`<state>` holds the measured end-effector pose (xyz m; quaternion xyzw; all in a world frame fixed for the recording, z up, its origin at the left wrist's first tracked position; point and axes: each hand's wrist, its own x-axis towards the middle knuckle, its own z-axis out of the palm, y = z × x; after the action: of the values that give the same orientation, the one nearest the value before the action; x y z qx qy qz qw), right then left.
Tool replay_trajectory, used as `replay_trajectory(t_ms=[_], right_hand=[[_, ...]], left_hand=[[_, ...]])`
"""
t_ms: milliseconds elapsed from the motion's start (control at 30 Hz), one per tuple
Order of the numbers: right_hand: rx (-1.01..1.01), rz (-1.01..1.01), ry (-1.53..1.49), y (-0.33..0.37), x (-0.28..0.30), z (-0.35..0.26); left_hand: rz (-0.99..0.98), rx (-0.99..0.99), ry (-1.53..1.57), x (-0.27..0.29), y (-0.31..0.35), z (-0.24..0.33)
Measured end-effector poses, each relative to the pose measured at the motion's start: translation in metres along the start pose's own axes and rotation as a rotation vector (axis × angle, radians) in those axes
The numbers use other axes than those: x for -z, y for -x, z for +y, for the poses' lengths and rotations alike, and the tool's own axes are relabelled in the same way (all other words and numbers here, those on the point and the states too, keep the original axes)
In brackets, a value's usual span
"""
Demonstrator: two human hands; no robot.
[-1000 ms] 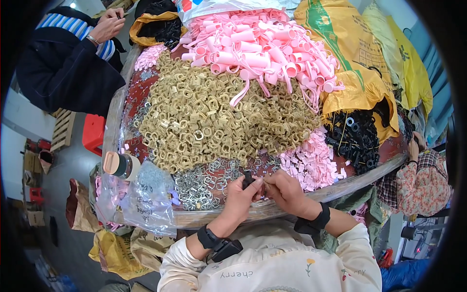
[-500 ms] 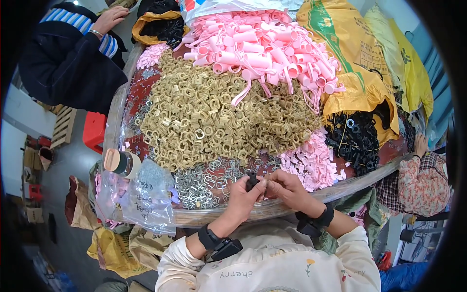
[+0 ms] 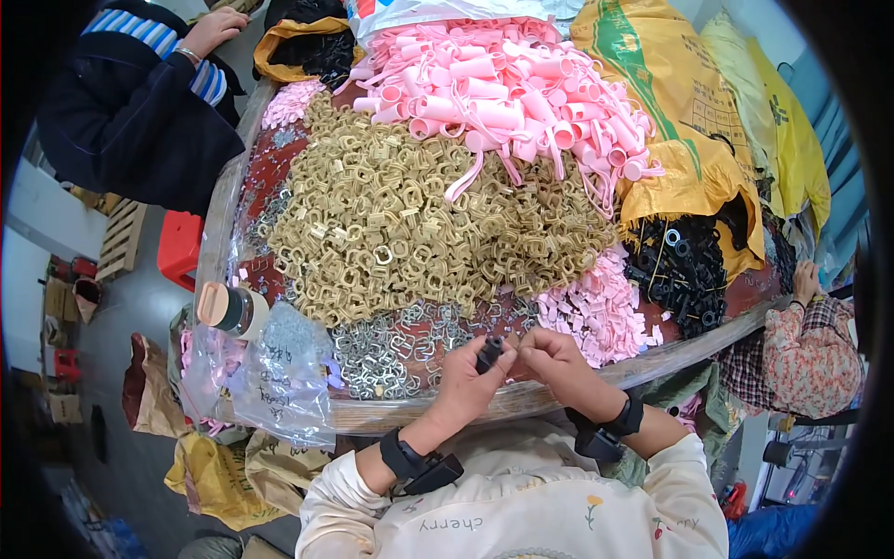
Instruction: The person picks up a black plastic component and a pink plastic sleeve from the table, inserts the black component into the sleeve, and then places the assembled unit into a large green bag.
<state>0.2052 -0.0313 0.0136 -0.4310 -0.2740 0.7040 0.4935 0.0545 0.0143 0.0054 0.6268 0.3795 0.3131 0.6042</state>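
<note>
1. Forearms rise from the lower edge and angle inward, so that the 2 hands meet low over the near side of the table [image 3: 377,417], fingertips close to each other.
2. Left hand [image 3: 473,380]: back of the hand toward the left, fingers curled, thumb laid along the near side. Grip closed on a black part [image 3: 489,355], held tilted, its upper end standing clear of the fingers.
3. Right hand [image 3: 566,371]: wrist bent inward, thumb and forefinger drawn together at the tips, pointing left toward the black part. Cannot tell whether a small piece sits between them.
4. Black part location: in the left hand, above the table's near edge, just right of the silver metal pieces [image 3: 377,359].
5. Wrists: 1 black strapped device on each, left [image 3: 419,461] and right [image 3: 607,429].
6. Beyond the hands: broad heap of beige fittings [image 3: 400,224]; small pink pieces [image 3: 596,317] near the right hand; pink tubes [image 3: 498,114] at the far side.
7. Right side of table: black fittings [image 3: 684,279] spread at the mouth of a yellow sack [image 3: 689,186].
</note>
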Motion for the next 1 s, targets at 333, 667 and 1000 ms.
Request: replay_trajectory(t_ms=[333, 667, 1000], right_hand=[[0.583, 0.131, 1.057, 0.004, 0.007, -0.016], [0.432, 0.009, 0.861, 0.008, -0.010, -0.013], [0.794, -0.042, 1.280, 0.003, -0.036, -0.014]], left_hand=[[-0.065, 0.520, 0.843, 0.015, -0.012, 0.004], [-0.173, 0.485, 0.975, 0.027, 0.009, -0.003], [-0.155, 0.491, 0.911, 0.036, 0.028, -0.007]])
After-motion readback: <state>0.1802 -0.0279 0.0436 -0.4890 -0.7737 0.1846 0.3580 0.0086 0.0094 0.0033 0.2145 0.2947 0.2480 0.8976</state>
